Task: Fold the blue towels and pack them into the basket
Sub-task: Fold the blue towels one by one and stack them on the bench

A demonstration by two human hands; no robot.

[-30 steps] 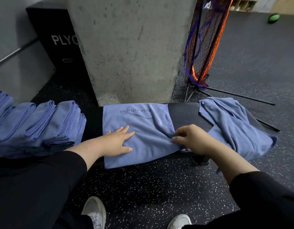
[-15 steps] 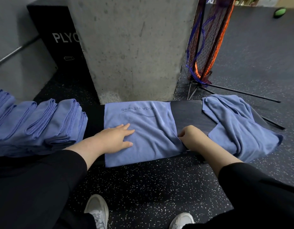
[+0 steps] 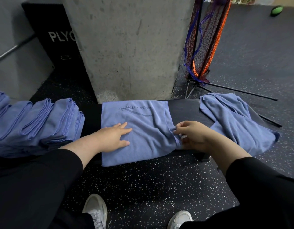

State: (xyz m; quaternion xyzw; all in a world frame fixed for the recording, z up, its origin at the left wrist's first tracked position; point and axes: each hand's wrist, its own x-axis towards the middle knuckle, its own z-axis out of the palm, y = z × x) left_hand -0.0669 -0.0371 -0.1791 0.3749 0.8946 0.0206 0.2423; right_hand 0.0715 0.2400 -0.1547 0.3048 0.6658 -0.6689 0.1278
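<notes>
The towel (image 3: 143,129) under my left hand (image 3: 113,138) is soft matt blue cloth with a fine nap and stitched hems, its logo printed a shade darker. My right hand (image 3: 192,136) pinches a creased fold of the same cloth. The bench (image 3: 184,111) beneath looks like smooth black padding with a dull sheen. The stacked towels (image 3: 43,121) show ribbed folded edges. The pillar (image 3: 129,47) is rough, pitted grey concrete, the floor (image 3: 151,187) speckled matt rubber, the net (image 3: 204,38) coarse mesh
</notes>
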